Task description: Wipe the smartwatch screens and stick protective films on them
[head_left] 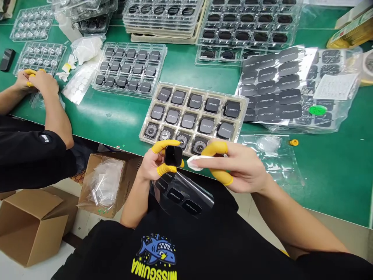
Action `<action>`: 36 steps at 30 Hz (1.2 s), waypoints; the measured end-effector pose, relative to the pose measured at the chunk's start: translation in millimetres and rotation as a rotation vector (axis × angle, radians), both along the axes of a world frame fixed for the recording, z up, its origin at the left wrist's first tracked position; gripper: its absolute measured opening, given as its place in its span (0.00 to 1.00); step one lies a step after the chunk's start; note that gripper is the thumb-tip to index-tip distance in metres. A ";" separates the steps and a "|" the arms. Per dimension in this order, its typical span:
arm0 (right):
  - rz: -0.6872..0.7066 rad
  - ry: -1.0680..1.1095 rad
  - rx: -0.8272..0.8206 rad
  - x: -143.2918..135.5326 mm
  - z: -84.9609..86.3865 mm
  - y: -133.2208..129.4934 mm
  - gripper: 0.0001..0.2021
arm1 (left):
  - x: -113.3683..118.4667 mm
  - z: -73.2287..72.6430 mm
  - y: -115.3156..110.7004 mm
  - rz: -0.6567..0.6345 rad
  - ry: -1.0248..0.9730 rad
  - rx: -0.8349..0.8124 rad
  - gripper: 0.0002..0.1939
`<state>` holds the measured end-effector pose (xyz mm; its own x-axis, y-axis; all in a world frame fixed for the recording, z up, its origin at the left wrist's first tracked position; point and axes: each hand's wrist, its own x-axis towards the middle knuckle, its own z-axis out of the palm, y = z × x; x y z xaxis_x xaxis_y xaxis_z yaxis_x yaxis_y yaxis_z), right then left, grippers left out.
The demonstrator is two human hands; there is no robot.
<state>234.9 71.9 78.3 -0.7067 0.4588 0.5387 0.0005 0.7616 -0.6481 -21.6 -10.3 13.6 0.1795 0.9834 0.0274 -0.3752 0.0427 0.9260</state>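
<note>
My left hand [154, 161], with yellow finger cots on, grips a smartwatch body [173, 156] by its edges, its glossy black screen facing me. Just to the right, my right hand [237, 165] pinches a crumpled white wipe [198, 162], a small distance from the watch. Beyond both hands lies a beige tray [243, 112] of watch bodies. Its two far rows show printed dark covers; in the near row, several watches lie with their round sensor backs up. My right fingers hide part of that near row. Below the watch, a clear film sheet [186, 194] with printed dark labels rests against my shirt.
A co-worker's hands [40, 81] work at the left beside a clear tray [43, 54]. Another watch tray [128, 70] and stacked trays [163, 19] stand farther back. Label sheets [271, 85] lie at the right. Cardboard boxes [125, 182] stand below the table edge.
</note>
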 end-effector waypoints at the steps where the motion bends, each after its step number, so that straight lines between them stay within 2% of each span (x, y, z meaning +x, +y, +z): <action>1: -0.040 0.006 -0.007 -0.8 1.3 -1.3 0.22 | 0.6 -0.5 -0.1 -0.003 0.005 -0.011 0.41; 5: -0.128 -0.008 0.004 -9.4 5.1 -4.9 0.25 | 1.6 0.6 -1.0 -0.013 0.013 -0.030 0.41; 8: -0.160 -0.004 0.029 -15.6 5.8 -7.0 0.24 | 1.4 2.9 -2.5 -0.018 0.016 -0.025 0.41; 13: -0.167 -0.018 0.058 -17.3 5.9 -10.0 0.22 | 2.6 3.4 -4.7 0.001 0.011 -0.004 0.39; 16: -0.125 -0.032 0.098 -14.2 5.9 -10.2 0.20 | 3.3 3.6 -3.4 0.021 0.039 0.005 0.41; 20: -0.042 -0.052 0.193 -10.1 4.2 -9.9 0.14 | 3.7 4.7 -1.1 0.036 0.063 0.024 0.41; 27: -0.006 -0.150 0.416 -13.9 6.8 -10.3 0.16 | 2.1 -0.1 -3.2 -0.028 0.072 -0.003 0.40; 30: -0.014 -0.219 0.503 -19.2 13.9 -10.5 0.13 | 0.5 -4.4 -2.8 -0.078 0.126 0.023 0.38; 33: -0.038 -0.259 0.560 -25.4 19.1 -9.3 0.13 | 1.0 -9.0 -1.5 -0.072 0.181 0.088 0.38; 36: -0.116 -0.289 0.616 -29.0 19.4 -6.7 0.13 | 4.5 -11.8 -2.1 -0.061 0.123 0.089 0.39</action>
